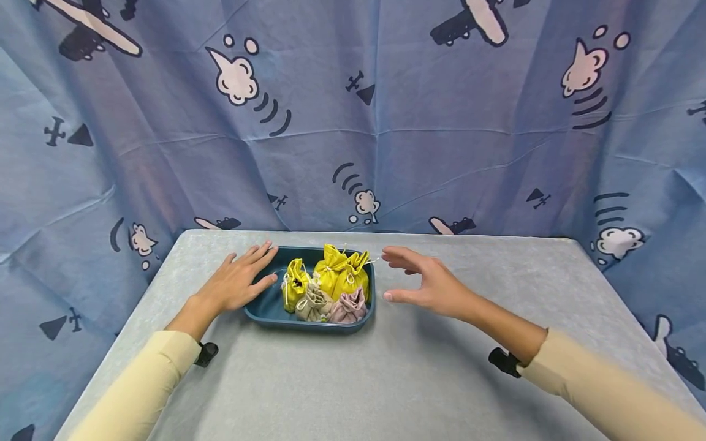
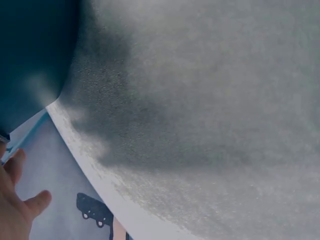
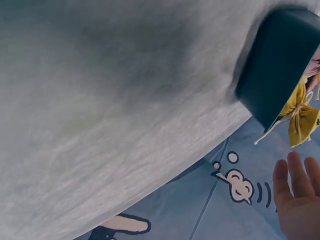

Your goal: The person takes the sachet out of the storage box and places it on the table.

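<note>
Blue tray (image 1: 309, 326): left hand (image 1: 238, 280) at rim, right hand (image 1: 430, 282) apart, thumb spread

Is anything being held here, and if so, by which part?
Nothing appears gripped: the left hand lies over the left rim of the blue tray, fingers extended; the right hand is empty, apart from the tray.

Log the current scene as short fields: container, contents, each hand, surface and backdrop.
Container: dark blue tray
Contents: three yellow pouches; one beige pouch at the front; one pink pouch in the front right corner
Left hand: at the tray's left rim, fingers extended
Right hand: right of the tray, apart from it, holding nothing
Surface: pale gray table
Backdrop: blue cloth with airplane print
</note>
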Available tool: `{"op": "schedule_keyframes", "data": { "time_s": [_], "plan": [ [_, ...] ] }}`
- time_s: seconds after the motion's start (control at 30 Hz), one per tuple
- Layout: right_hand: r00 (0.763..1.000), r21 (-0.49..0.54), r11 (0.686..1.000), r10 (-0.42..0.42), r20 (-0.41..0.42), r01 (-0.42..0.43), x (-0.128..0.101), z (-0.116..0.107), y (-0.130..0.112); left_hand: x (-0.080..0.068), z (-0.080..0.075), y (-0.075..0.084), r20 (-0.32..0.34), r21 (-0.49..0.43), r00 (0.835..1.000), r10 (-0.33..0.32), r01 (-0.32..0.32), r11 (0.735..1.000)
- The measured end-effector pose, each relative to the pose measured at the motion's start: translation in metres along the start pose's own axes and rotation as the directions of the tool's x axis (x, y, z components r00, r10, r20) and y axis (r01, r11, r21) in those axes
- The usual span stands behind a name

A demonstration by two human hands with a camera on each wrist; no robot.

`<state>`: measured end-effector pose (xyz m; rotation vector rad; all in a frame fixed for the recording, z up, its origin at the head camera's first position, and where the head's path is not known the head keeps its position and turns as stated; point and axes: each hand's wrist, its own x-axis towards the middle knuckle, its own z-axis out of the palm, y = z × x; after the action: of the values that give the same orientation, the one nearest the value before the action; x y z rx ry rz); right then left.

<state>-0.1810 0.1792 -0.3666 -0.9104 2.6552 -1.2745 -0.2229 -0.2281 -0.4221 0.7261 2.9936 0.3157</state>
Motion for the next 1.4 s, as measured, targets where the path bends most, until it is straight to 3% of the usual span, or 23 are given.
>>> {"op": "schedule_keyframes", "data": {
  "time_s": [0.37, 0.73, 1.17, 1.4],
  "plan": [
    [0.997, 0.108, 0.994, -0.024, 0.070, 0.016, 0.008, 0.018, -0.006, -0.003, 0.001, -0.003, -0.004, -0.010, 1.000, 0.018, -0.018, 1.000],
    [0.992, 0.210, 0.978, -0.006, 0.125, -0.021, 0.012, 0.033, -0.011, -0.004, 0.005, -0.001, -0.067, 0.035, 0.997, 0.041, -0.039, 0.999],
    [0.987, 0.230, 0.973, -0.010, 0.160, -0.028, 0.015, 0.049, -0.009, -0.004, 0.010, -0.001, -0.086, 0.064, 0.996, 0.040, -0.035, 0.997],
    [0.986, 0.243, 0.970, -0.067, 0.153, 0.028, 0.019, 0.056, -0.009, -0.004, 0.012, -0.001, -0.088, 0.069, 0.996, 0.030, -0.024, 0.997]
  ]
}}
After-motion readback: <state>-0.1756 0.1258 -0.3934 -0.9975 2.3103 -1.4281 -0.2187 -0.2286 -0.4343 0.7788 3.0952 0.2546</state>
